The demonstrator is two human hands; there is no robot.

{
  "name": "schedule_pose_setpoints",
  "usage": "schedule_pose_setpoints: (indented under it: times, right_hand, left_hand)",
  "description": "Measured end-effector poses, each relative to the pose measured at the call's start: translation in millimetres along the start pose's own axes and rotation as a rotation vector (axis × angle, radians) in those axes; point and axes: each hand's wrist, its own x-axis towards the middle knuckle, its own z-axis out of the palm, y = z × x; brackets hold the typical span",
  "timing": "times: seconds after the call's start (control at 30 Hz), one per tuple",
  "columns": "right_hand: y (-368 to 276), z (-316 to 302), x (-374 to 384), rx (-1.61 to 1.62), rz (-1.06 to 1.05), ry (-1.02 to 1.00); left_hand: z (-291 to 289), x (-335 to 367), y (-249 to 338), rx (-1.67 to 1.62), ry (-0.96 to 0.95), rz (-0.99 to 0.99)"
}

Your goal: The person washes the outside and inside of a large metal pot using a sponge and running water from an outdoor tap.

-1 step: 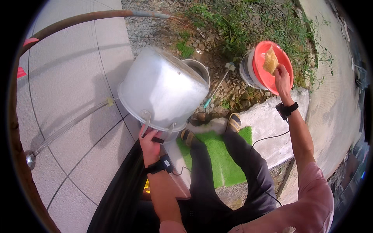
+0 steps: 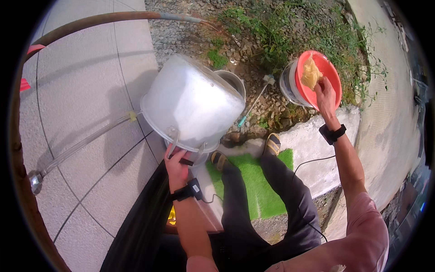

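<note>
A big silver metal pot lies tilted at the left, its rim toward me and its base facing away. The fingers of my left hand curl around the pot's rim beside a loop handle. Farther right, my right hand pinches a crumpled yellow-tan cloth-like piece. It hangs over a red plastic basin, which rests tilted on a pale bucket. The pot's inside is hidden from this angle.
Behind the large pot stands a smaller metal vessel. A thin brush with a teal handle leans on the gravel. A ladle-like long-handled metal tool lies left. Green turf mat lies underfoot; a rusty curved pipe arches overhead.
My right hand and the yellow-tan piece have shifted slightly left and downward over the basin. My left hand stays on the pot's rim.
</note>
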Motion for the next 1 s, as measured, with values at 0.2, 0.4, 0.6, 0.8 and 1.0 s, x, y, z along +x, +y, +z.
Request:
schedule_pose_setpoints:
  times: [0.2, 0.4, 0.6, 0.8, 1.0]
  right_hand:
    - [-248, 81, -53, 0.072, -0.683, -0.412]
    - [-304, 219, -24, -0.127, -0.721, -0.312]
    - [-296, 215, -90, -0.109, -1.09, -0.553]
    - [-340, 236, -47, -0.244, -0.955, -0.458]
    - [-298, 207, -104, -0.068, -1.148, -0.501]
  left_hand:
    - [-7, -6, -18, 0.032, 0.085, -0.075]
    - [12, -10, -17, 0.186, -0.13, -0.067]
    - [-5, -8, -4, 0.141, 0.122, -0.116]
    - [-12, 2, -1, 0.087, -0.076, -0.114]
    - [-30, 5, 0, -0.039, 0.026, -0.106]
